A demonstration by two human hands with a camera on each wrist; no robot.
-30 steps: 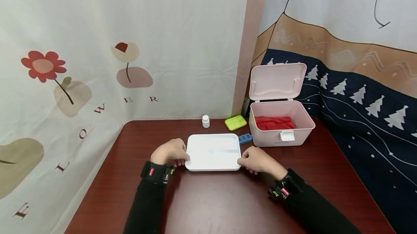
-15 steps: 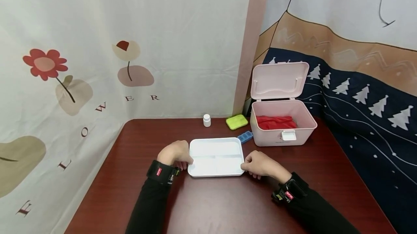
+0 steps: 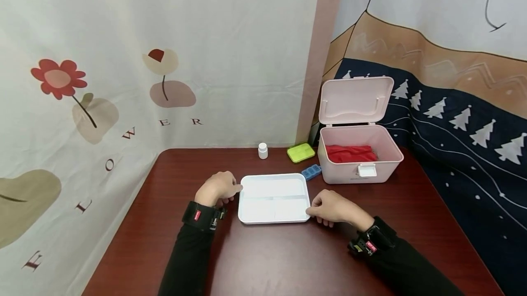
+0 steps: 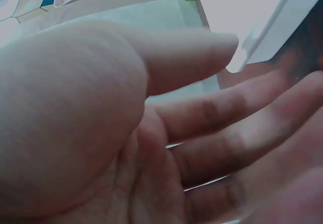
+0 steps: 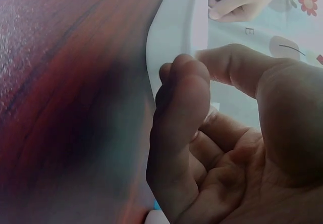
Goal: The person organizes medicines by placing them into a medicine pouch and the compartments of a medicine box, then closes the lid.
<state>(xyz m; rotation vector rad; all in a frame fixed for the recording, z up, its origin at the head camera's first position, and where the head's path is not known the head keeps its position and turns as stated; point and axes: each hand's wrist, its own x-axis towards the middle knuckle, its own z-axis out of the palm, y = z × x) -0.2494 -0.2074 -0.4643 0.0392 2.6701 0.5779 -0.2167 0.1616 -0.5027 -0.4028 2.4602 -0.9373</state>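
A shallow white divided tray (image 3: 273, 187) lies on the table, with one long compartment at the back and smaller ones in front. My right hand (image 3: 332, 207) pinches its right edge near the front corner; in the right wrist view thumb and curled fingers meet at the tray wall (image 5: 174, 27). My left hand (image 3: 217, 188) is at the tray's left edge, toward the back. In the left wrist view its thumb (image 4: 192, 52) lies straight against the tray rim (image 4: 252, 45), while the other fingers (image 4: 222, 133) stretch loosely below, apart from the thumb.
Behind the tray stand a small white bottle (image 3: 262, 151) and a lime-green flat case (image 3: 300, 153). A blue compartment box (image 3: 311, 172) lies by the tray's back right corner. To the right is a pink lidded box (image 3: 354, 173), lid up, with red cloth (image 3: 350, 153) inside.
The tray has come toward me and slightly right, with both hands on its sides. Since then my left hand has slid back along the left edge and its grip has loosened.
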